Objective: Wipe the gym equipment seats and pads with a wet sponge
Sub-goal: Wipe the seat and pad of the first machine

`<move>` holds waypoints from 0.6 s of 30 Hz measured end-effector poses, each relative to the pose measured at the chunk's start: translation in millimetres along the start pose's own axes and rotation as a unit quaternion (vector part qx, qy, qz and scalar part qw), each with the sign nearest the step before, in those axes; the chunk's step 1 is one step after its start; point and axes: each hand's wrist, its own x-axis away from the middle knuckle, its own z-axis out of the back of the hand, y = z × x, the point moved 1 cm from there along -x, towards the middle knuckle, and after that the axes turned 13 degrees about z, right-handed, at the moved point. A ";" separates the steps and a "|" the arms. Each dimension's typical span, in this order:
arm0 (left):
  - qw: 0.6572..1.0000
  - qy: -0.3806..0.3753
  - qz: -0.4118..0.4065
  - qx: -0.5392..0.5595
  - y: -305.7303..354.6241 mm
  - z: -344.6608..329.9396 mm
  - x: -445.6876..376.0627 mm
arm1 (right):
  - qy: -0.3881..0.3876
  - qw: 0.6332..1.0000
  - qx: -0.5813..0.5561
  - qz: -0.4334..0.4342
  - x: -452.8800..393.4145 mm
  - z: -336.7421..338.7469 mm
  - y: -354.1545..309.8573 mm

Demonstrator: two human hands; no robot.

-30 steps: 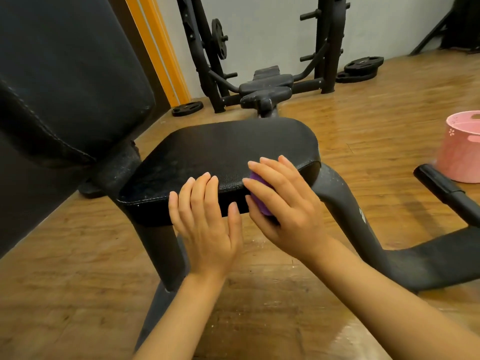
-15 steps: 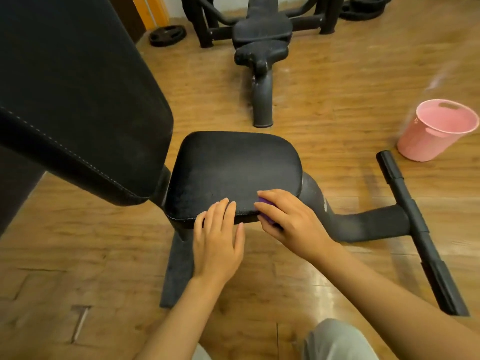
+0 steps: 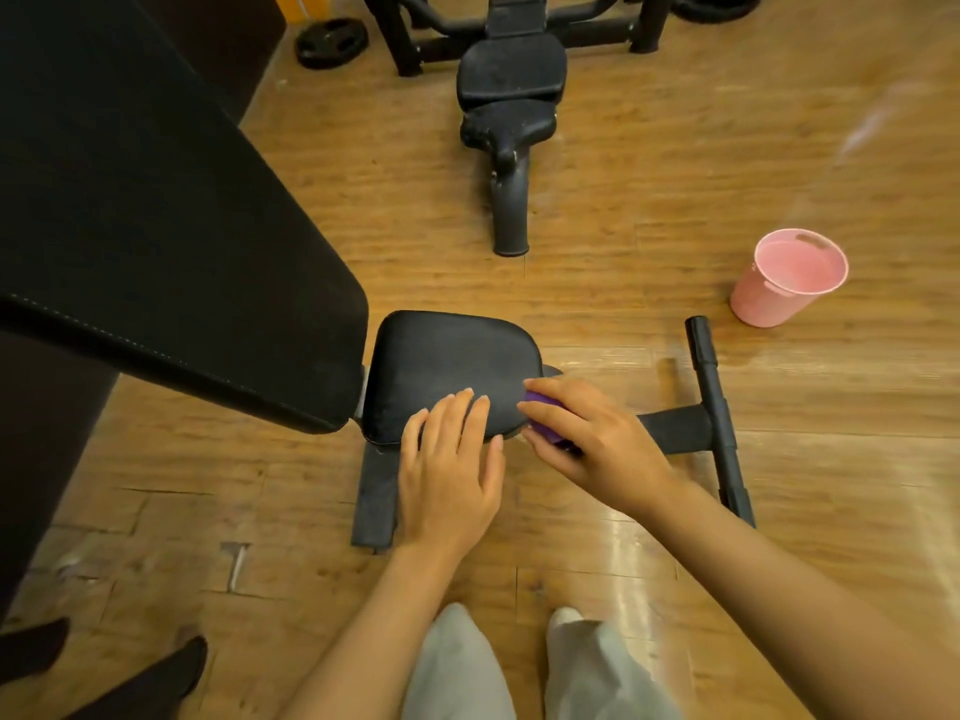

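Observation:
A black padded seat (image 3: 447,366) sits at the middle of the view, joined to a large black back pad (image 3: 156,226) at the left. My right hand (image 3: 587,439) grips a purple sponge (image 3: 543,420) against the seat's near right corner; my fingers hide most of the sponge. My left hand (image 3: 449,470) rests flat with straight fingers on the seat's near edge, just left of the sponge.
A pink bucket (image 3: 784,280) stands on the wooden floor at the right. The bench's black base bar (image 3: 717,418) runs along the floor beside my right hand. A second black bench (image 3: 511,96) and a weight plate (image 3: 332,41) lie farther away.
The view has risen and tilted down, so the seat now looks smaller and is seen from above. Both hands stay at the seat's near edge, the sponge near the right corner.

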 end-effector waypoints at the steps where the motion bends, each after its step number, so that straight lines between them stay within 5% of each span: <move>1: 1.000 0.006 0.002 0.007 5.9 3.8 -2.7 | 0.005 1.000 -0.001 -0.005 -0.9 7.8 1.5; 18: 0.995 -0.028 0.087 0.043 21.5 -67.2 -66.4 | -0.078 0.997 -0.013 -0.020 -22.6 28.8 108.7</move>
